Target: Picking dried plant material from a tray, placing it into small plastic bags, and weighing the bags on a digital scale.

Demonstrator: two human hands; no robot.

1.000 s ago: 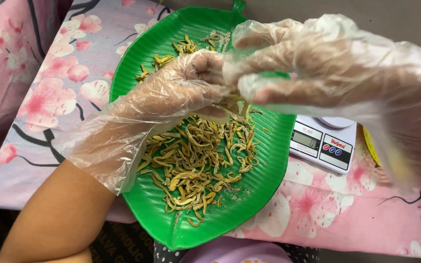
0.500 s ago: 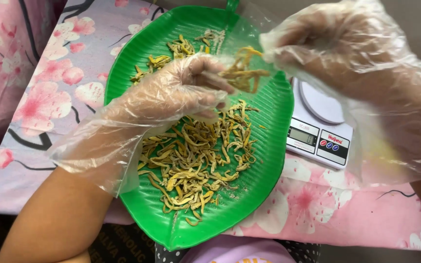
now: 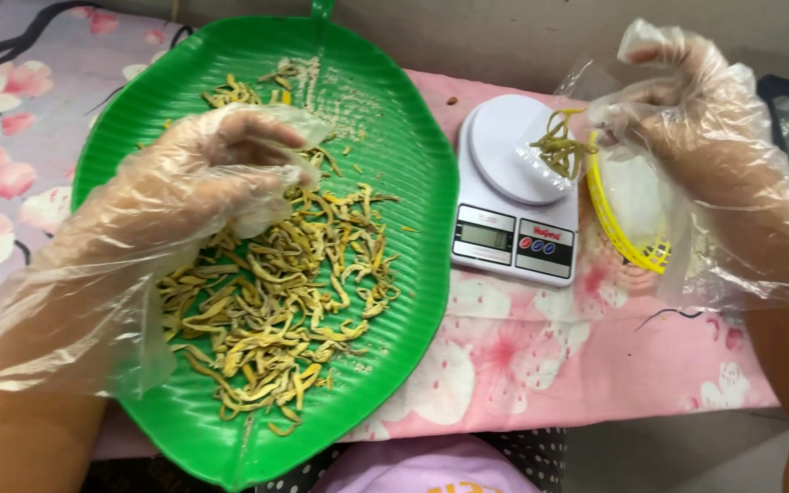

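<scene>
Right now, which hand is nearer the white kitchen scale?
Right. The right hand holds yellow strips just above the scale; the left hand rests over the green tray.

Single head-worn view, looking steeply down, close over green tray, scale, flowered cloth

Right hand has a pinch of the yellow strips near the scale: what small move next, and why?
Probably lower the right hand slightly leftward and release its pinch of yellow dried strips onto the white round scale platform: the bunch hangs over the platform's right edge, which looks bare.
</scene>
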